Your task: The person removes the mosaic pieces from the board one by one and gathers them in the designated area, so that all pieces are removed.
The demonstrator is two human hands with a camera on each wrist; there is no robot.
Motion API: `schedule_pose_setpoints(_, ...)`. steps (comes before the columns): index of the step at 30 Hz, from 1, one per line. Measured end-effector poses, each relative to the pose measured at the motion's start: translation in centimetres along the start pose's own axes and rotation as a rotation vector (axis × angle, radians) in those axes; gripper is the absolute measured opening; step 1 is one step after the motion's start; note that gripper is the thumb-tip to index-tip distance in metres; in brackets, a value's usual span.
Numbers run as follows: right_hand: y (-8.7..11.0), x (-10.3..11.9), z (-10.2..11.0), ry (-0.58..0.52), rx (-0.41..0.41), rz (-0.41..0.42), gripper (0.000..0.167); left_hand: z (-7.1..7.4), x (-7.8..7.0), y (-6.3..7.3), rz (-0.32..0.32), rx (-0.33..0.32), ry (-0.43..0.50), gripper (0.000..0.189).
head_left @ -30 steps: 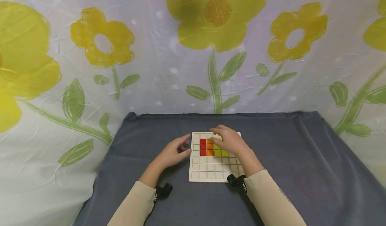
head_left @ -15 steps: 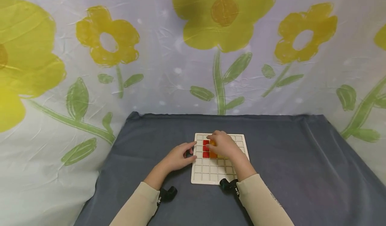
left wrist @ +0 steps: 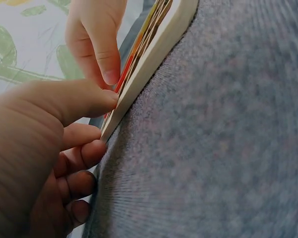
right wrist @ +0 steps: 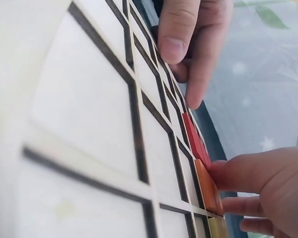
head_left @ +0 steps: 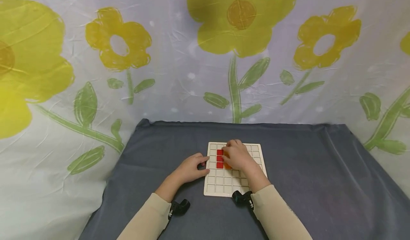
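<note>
A pale wooden grid board (head_left: pixel 221 181) lies on the dark cloth. Three red tiles (head_left: pixel 220 158) form a column in it, with orange tiles (head_left: pixel 227 166) beside them, partly under my right hand (head_left: pixel 238 156). Its thumb and index finger reach down at the red and orange columns, apart from each other. In the right wrist view the thumb touches the tiles where the red tile (right wrist: pixel 194 139) meets the orange tile (right wrist: pixel 207 186). My left hand (head_left: pixel 190 167) touches the board's left edge with spread thumb and index finger; the remaining fingers curl loosely beside it.
A dark grey cloth (head_left: pixel 314 183) covers the table around the board. Behind it hangs a pale curtain (head_left: pixel 179 55) printed with yellow flowers. A yellow tile (right wrist: pixel 218 228) sits beyond the orange one in the right wrist view. Each wrist carries a black camera.
My right hand has come down and left over the board, onto the red and orange columns, covering the yellow tiles. My left hand stays by the left edge. The head view has shifted slightly.
</note>
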State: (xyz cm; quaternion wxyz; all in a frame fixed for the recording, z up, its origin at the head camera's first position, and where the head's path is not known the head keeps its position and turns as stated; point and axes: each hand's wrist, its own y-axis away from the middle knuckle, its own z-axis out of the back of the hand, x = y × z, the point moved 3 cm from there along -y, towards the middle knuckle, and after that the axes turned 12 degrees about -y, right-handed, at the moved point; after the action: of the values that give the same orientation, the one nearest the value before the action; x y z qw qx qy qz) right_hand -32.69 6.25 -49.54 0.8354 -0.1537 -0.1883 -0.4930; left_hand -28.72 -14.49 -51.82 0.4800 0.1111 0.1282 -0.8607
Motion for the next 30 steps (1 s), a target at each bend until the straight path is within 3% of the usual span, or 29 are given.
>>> schedule_pose_setpoints(7,-0.36,-0.31,-0.08,0.021,-0.063,0.064,0.032,-0.21,0.28,-0.03,0.007,0.013,-0.018,0.053)
schedule_pose_setpoints(18,-0.53,0.04,-0.07,-0.037,-0.135,0.058,0.029,-0.20,0.24,0.16,-0.001,0.011,-0.038,0.052)
schedule_pose_setpoints(30,-0.61,0.08,-0.57,-0.018,-0.220,0.105,0.024,-0.45,0.36,0.11,0.005,0.006,-0.047,0.053)
